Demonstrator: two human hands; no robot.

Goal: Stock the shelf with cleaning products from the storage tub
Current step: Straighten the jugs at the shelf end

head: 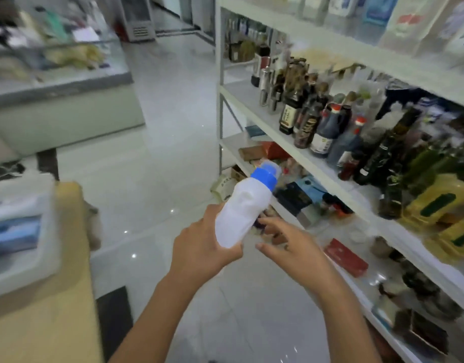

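One white bottle [241,213] gripped by left hand [202,247]; right hand [286,242] loose, fingers spread beside it

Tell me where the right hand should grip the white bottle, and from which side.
Grip the white bottle round its wide middle, below the blue cap, coming from its right side. The left hand wraps the lower end from the left, and the bottle tilts cap-up, so that flank is bare and nearest the right hand.
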